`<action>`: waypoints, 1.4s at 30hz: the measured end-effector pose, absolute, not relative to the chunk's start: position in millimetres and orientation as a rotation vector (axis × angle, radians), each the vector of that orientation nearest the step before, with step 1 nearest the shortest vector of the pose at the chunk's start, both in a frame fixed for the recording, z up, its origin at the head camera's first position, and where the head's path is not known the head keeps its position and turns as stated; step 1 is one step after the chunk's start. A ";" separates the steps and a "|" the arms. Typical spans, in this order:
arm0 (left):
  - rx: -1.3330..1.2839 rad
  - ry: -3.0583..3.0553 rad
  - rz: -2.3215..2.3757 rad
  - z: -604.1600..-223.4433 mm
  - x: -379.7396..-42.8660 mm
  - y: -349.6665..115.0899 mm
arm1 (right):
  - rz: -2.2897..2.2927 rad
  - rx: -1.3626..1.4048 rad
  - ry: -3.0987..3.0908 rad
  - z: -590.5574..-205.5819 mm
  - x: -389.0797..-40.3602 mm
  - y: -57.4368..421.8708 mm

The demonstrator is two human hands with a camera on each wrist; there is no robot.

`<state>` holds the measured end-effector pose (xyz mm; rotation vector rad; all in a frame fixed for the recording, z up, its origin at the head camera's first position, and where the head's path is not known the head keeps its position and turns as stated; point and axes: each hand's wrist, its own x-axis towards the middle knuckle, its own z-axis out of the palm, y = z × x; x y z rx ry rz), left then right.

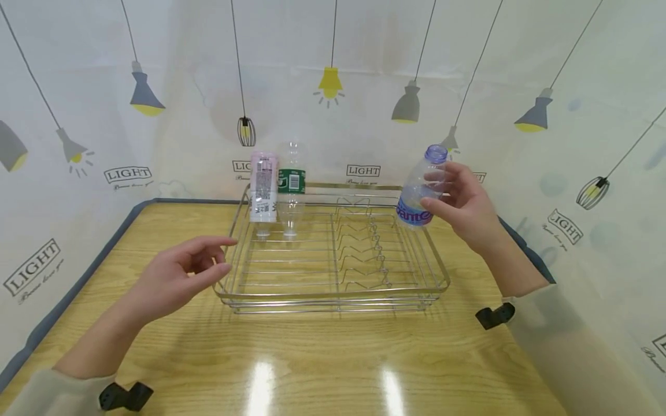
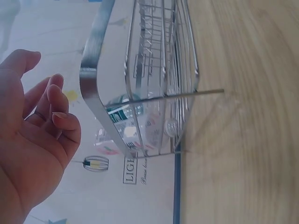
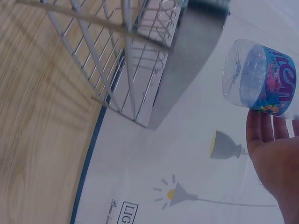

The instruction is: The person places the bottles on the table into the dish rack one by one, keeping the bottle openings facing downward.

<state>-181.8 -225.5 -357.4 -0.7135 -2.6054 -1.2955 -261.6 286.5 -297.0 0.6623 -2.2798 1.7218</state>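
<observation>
My right hand point(image 1: 470, 214) grips a clear plastic bottle point(image 1: 413, 209) with a blue and purple label and a bluish neck. The bottle leans a little to the right, above the right rear part of a metal wire dish rack point(image 1: 333, 296). In the right wrist view the bottle's clear base point(image 3: 243, 74) is apart from the rack's rim. Beside the rack's left side, my left hand point(image 1: 177, 274) hovers with loosely bent fingers and holds nothing. At the rack's back left stand a pink and white labelled bottle point(image 1: 263, 188) and a clear bottle with a green label point(image 1: 292, 196).
The rack stands on a wood-grain table point(image 1: 333, 358). Wire dividers point(image 1: 359, 248) rise in its right half. Behind the table hangs a pale cloth point(image 1: 208, 86) printed with lamps, and it runs along both sides.
</observation>
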 end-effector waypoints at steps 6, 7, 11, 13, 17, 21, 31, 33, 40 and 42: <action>-0.802 -2.589 -1.331 -346.5 -186.0 -204.9 | 1.722 0.738 -2.316 -300.4 -256.1 268.5; -0.822 -2.585 -1.337 -345.6 -187.2 -201.1 | 1.724 0.755 -2.319 -301.5 -255.7 265.5; -0.910 -2.556 -1.357 -344.1 -194.1 -185.0 | 1.705 0.796 -2.348 -303.9 -253.0 253.9; -0.943 -2.542 -1.375 -343.5 -198.2 -176.3 | 1.688 0.798 -2.372 -304.4 -251.0 248.3; -0.986 -2.530 -1.428 -341.1 -206.3 -158.1 | 1.645 0.811 -2.397 -305.1 -247.5 237.3; -1.011 -2.522 -1.499 -339.4 -213.4 -141.7 | 1.629 0.871 -2.375 -305.8 -245.7 227.3; -1.010 -2.518 -1.599 -335.7 -222.1 -110.9 | 1.596 1.012 -2.367 -307.8 -243.8 208.1; -1.003 -2.523 -1.621 -333.8 -223.2 -106.5 | 1.589 1.031 -2.381 -307.7 -242.4 204.5; -0.952 -2.506 -1.680 -329.9 -228.7 -95.6 | 1.555 1.086 -2.425 -309.3 -237.4 194.9; -0.953 -2.486 -1.690 -329.4 -230.0 -93.0 | 1.542 1.111 -2.419 -311.2 -237.1 192.1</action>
